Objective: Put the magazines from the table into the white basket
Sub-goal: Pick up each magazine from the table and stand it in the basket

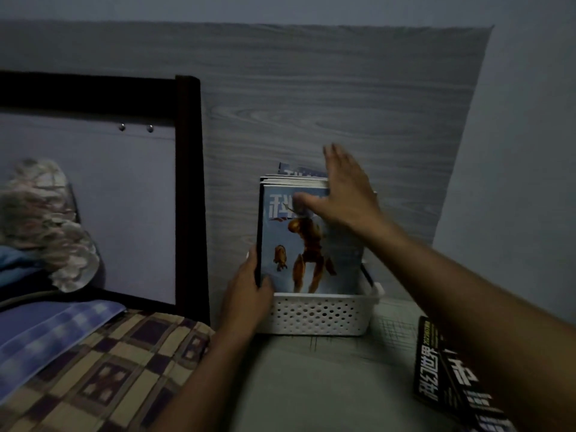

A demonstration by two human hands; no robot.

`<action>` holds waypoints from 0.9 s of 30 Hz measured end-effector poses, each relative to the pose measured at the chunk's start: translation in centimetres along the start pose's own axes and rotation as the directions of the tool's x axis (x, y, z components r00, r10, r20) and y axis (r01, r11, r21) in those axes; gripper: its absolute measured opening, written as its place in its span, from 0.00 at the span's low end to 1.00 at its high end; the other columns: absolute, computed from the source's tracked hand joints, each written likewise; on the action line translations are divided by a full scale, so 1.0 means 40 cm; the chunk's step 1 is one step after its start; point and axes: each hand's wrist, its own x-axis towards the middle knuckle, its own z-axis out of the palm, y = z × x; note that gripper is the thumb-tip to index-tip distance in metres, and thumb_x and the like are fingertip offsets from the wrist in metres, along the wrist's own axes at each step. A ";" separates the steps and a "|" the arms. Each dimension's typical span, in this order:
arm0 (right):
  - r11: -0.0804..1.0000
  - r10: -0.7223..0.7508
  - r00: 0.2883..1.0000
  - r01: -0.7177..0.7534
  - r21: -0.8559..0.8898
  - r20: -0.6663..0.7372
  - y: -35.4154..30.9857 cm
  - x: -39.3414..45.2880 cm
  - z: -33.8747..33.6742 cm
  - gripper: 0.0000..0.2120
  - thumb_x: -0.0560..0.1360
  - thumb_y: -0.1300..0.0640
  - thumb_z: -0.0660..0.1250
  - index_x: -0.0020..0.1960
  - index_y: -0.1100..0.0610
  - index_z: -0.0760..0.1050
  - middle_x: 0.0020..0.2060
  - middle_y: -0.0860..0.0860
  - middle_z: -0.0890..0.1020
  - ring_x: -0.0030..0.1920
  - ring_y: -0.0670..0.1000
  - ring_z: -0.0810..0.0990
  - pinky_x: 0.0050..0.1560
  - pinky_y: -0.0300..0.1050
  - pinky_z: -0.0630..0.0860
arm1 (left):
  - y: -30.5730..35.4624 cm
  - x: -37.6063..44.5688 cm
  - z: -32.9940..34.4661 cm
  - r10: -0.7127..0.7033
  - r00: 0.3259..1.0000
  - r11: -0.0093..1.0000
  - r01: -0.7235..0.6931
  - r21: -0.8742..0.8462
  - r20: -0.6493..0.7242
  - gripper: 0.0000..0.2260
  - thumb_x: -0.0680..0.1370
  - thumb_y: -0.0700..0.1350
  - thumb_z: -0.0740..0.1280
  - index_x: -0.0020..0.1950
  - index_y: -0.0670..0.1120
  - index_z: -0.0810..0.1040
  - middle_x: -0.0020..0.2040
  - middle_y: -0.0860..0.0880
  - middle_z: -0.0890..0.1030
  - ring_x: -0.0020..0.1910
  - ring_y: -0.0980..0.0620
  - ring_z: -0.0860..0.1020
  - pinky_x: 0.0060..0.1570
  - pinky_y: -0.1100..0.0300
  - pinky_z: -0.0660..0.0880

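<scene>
Head view shows us well along: our left hand (249, 286) grips the blue magazine (307, 241) upright in the white basket (318, 313), right hand (346, 188) flat against it, black magazines (448, 372) remaining on the table (327, 385).

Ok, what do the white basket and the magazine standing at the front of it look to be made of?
The white basket looks like moulded plastic with a matte finish: its wall carries regular rows of punched holes and a thick rim. The front magazine looks like glossy coated paper: a thin printed cover with some sheen, though the dim light leaves the finish uncertain.
</scene>
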 end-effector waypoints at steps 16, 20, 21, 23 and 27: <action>0.965 -0.015 0.874 0.141 -0.223 0.486 -0.009 0.157 0.010 0.63 0.51 0.29 0.76 0.77 0.41 0.48 0.77 0.50 0.62 0.74 0.60 0.59 0.69 0.69 0.53 | -0.008 0.022 -0.013 -0.084 0.989 0.991 0.071 0.110 0.119 0.33 0.78 0.39 0.57 0.78 0.62 0.51 0.76 0.52 0.65 0.72 0.48 0.66 0.71 0.48 0.65; 0.963 -0.094 0.899 0.191 -0.189 0.429 0.015 0.128 0.007 0.59 0.55 0.28 0.74 0.77 0.45 0.51 0.76 0.51 0.64 0.74 0.58 0.60 0.70 0.65 0.54 | 0.005 0.013 -0.016 -0.109 0.985 0.988 0.094 0.121 0.131 0.34 0.78 0.38 0.57 0.78 0.62 0.50 0.77 0.52 0.64 0.73 0.48 0.65 0.71 0.53 0.61; 0.968 -0.083 0.892 0.179 -0.177 0.445 0.010 0.126 0.005 0.58 0.56 0.28 0.74 0.77 0.47 0.53 0.76 0.52 0.64 0.74 0.58 0.60 0.70 0.64 0.55 | 0.007 0.010 -0.016 -0.112 0.984 0.988 0.095 0.123 0.139 0.33 0.79 0.38 0.57 0.78 0.62 0.49 0.77 0.52 0.64 0.73 0.48 0.65 0.70 0.54 0.61; 0.997 -0.053 0.873 0.071 -0.018 0.484 -0.013 0.148 -0.008 0.52 0.60 0.27 0.70 0.75 0.51 0.59 0.74 0.55 0.66 0.71 0.58 0.65 0.68 0.61 0.62 | 0.009 0.007 -0.016 -0.107 0.985 0.986 0.088 0.139 0.137 0.33 0.79 0.38 0.56 0.78 0.62 0.49 0.77 0.52 0.64 0.72 0.48 0.65 0.70 0.54 0.62; 0.970 0.018 0.916 -0.114 0.215 0.402 -0.054 0.209 -0.010 0.32 0.78 0.37 0.56 0.75 0.56 0.62 0.75 0.58 0.66 0.71 0.58 0.67 0.71 0.58 0.64 | 0.018 0.009 -0.016 -0.100 0.986 0.989 0.084 0.124 0.133 0.34 0.78 0.36 0.56 0.79 0.60 0.50 0.77 0.52 0.64 0.73 0.50 0.64 0.72 0.53 0.61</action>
